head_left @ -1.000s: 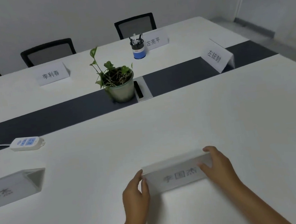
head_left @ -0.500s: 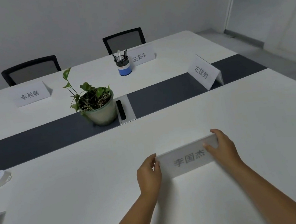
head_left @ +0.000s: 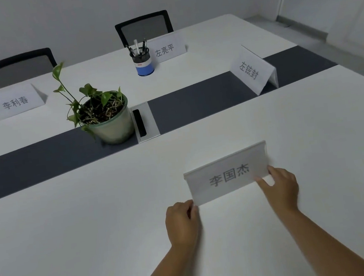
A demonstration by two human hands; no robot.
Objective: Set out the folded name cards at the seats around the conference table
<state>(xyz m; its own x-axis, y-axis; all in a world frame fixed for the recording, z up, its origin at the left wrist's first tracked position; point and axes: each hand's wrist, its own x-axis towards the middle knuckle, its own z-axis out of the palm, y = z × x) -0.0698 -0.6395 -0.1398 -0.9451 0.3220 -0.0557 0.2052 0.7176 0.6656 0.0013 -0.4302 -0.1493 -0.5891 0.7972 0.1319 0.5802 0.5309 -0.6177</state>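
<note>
Since a moment ago both hands slid toward the card's near edge. Now my left hand (head_left: 182, 222) pinches the card's (head_left: 228, 173) lower-left corner, my right hand (head_left: 280, 186) its lower-right; it stands lower centre on the table (head_left: 74, 244).

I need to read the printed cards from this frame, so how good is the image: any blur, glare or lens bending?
Head view: light is soft and even, with no glare on the white table; the held name card prints legibly, as do the three far cards; the right hand looks slightly motion-smeared; straight table edges bow from the wide-angle lens.
</note>
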